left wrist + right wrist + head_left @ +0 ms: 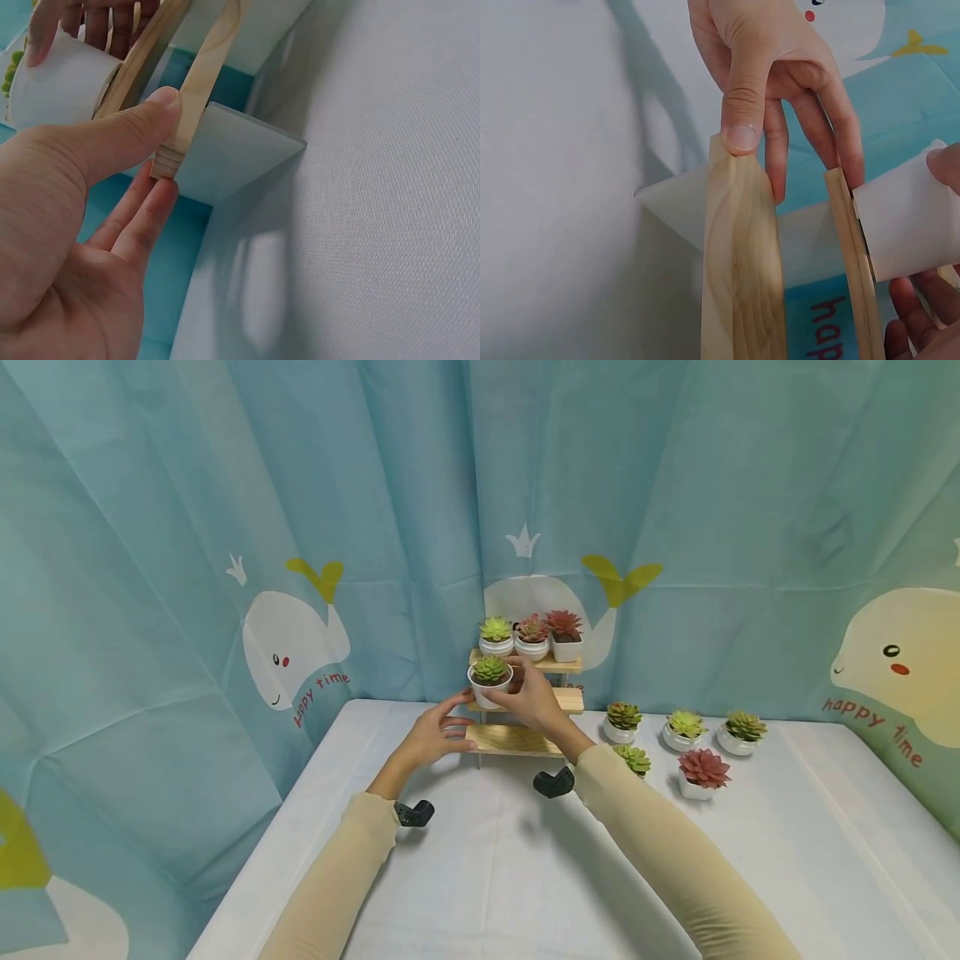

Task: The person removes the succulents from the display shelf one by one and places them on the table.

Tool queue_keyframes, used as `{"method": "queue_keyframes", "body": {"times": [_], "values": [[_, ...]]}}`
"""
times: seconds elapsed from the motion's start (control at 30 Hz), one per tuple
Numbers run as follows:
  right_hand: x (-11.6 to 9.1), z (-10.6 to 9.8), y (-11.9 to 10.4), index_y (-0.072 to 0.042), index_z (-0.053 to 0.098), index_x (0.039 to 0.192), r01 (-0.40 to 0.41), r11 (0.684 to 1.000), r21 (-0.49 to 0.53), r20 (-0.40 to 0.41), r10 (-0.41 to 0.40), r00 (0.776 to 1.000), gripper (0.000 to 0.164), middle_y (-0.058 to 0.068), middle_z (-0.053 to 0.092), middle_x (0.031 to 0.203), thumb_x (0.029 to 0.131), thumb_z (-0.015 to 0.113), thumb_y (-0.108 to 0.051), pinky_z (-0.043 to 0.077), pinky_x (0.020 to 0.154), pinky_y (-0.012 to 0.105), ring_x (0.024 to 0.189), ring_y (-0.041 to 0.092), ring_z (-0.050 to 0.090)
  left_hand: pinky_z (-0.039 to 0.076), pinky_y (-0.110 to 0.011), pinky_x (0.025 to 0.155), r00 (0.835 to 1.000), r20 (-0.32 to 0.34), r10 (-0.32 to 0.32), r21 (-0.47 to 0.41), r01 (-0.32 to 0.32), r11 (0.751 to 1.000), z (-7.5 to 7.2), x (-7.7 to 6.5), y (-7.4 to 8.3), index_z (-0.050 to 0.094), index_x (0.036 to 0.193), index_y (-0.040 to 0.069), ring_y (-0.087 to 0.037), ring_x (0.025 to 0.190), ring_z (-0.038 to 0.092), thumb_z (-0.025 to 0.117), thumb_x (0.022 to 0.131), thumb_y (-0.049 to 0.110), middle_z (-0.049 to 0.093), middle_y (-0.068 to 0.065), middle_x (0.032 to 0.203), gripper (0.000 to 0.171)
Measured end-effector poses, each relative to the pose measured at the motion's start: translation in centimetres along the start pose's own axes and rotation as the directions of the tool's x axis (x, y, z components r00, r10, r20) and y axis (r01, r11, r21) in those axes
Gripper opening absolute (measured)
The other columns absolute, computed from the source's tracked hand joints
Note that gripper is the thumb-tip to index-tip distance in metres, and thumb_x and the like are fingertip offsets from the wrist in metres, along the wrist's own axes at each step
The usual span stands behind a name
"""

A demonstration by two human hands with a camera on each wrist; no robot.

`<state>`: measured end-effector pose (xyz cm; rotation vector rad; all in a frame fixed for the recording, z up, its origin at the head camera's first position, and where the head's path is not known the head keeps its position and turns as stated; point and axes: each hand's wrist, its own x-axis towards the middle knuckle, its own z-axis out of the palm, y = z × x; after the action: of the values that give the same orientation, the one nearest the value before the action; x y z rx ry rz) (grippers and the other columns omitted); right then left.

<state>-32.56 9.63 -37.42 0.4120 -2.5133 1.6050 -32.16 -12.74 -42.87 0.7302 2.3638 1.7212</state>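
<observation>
A three-tier wooden plant stand (pixel 517 741) stands against the curtain. My left hand (pixel 429 739) pinches the left end of its lowest board (pixel 739 255), thumb on one face and fingertips at the other, while other fingers reach the middle board (pixel 853 262). At the left end of that middle tier, my right hand (pixel 536 697) holds a white potted green succulent (pixel 491 695), its base at the board in the right wrist view. Three potted succulents line the top tier: a light green one (pixel 496 646), a reddish one (pixel 532 649) and a dark red one (pixel 567 649).
On the white-covered table (pixel 465 877), right of the stand, sit several more potted succulents, including a red one (pixel 702 774) and a green one (pixel 742 733). My right forearm partly hides a light green one (pixel 633 760). A blue whale-print curtain (pixel 420 510) hangs behind.
</observation>
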Motion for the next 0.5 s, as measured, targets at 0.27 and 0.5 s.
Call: {"method": "queue_keyframes", "body": {"times": [0.27, 0.5], "values": [[-0.2, -0.5, -0.1, -0.008, 0.045, 0.148, 0.01, 1.0, -0.009, 0.001, -0.01, 1.0, 0.07, 0.016, 0.062, 0.129, 0.091, 0.081, -0.028, 0.058, 0.086, 0.04, 0.108, 0.028, 0.062, 0.055, -0.042, 0.104, 1.0, -0.001, -0.001, 0.006, 0.001, 1.0, 0.0, -0.1, 0.0, 0.039, 0.158, 0.007, -0.038, 0.131, 0.057, 0.081, 0.084, -0.007, 0.032, -0.01, 0.166, 0.086], [-0.5, -1.1, -0.3, -0.008, 0.046, 0.147, 0.012, 1.0, 0.009, 0.001, -0.012, 1.0, 0.069, 0.015, 0.063, 0.13, 0.091, 0.082, -0.025, 0.059, 0.083, 0.036, 0.108, 0.028, 0.062, 0.055, -0.042, 0.105, 1.0, -0.005, 0.012, 0.005, -0.012, 1.0, 0.0, -0.1, 0.1, 0.04, 0.157, 0.008, -0.037, 0.132, 0.056, 0.081, 0.083, -0.009, 0.03, -0.006, 0.167, 0.086]]}}
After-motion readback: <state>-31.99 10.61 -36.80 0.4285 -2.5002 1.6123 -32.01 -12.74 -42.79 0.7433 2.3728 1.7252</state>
